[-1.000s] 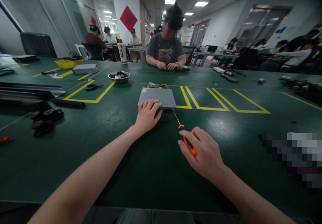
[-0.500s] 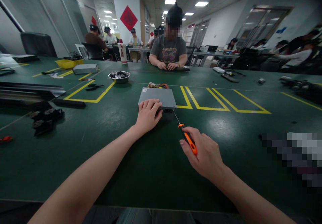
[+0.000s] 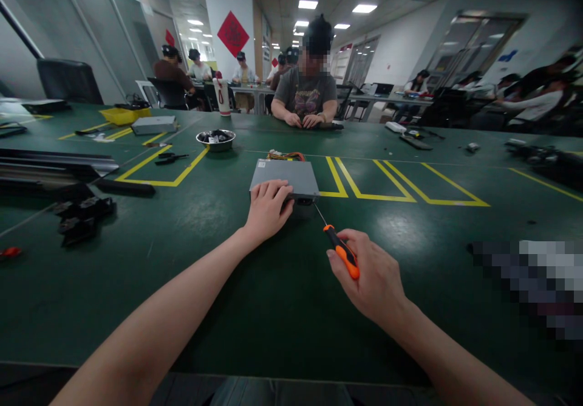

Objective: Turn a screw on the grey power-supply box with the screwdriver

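A grey metal computer power supply lies flat on the green table, a white label on its top and coloured wires coming out behind. My left hand holds it by the near left edge, fingers over the top and thumb down at the front face. My right hand is closed round the orange and black handle of a screwdriver. Its thin shaft points up and left, with the tip at the front right corner of the power supply. Whether the tip sits in a screw is too small to tell.
A steel bowl of dark parts stands behind, left of the power supply. Yellow tape marks the table. Black parts lie at left, a pixelated item at right. Across the table sits a person.
The screwdriver handle has turned about its axis, and my right hand has shifted very slightly to the right. My left hand and the power supply stay put.
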`<state>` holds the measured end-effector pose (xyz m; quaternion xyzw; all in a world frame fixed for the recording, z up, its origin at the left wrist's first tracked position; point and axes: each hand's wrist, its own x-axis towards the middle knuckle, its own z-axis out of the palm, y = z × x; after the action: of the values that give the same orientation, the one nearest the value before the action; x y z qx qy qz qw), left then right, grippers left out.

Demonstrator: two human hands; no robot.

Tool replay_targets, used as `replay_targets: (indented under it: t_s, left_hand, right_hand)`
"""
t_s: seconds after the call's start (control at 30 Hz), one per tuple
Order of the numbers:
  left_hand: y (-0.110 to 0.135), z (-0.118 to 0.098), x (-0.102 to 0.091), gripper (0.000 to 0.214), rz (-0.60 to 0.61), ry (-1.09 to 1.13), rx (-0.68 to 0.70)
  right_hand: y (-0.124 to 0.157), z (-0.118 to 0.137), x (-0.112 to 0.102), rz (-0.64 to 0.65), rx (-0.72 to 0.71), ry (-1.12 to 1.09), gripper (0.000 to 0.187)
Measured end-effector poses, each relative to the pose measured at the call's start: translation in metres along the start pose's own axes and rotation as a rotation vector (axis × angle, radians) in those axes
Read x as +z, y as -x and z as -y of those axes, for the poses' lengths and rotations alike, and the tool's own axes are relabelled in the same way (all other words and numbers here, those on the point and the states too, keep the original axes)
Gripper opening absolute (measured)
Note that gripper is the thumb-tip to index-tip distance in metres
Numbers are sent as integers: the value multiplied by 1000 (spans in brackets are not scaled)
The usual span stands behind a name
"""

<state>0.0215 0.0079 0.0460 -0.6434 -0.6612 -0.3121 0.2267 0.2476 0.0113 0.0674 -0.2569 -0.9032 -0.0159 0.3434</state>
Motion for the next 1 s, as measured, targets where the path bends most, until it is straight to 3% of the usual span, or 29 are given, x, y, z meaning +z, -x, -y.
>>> replay_targets:
  t_s: [0.1,0.17,0.47,0.6,0.73,0.83,1.0]
  left_hand:
    - [0,0,0,21,3,0,3]
    - [0,0,0,21,5,-1,0]
    - [0,0,0,21,5,5,-6]
    - [0,0,1,22,-3,0,-7]
    - [0,0,0,22,2,8,-1]
    - [0,0,0,22,1,6,-3]
    - [0,-1,1,21,-5,-12,2]
  right_hand:
    - [2,-1,2,-44,-88,30,12]
    - [2,-3,3,-69,-134,50,14]
    - [-1,-6,1,-8,-111,80,26]
    - [1,-5,4,-59,-82,8,15]
    - [2,-2,3,23,-101,1,13]
    - [0,2,-1,13,-96,-40,11]
    - [0,1,-4,-8,-59,21,22]
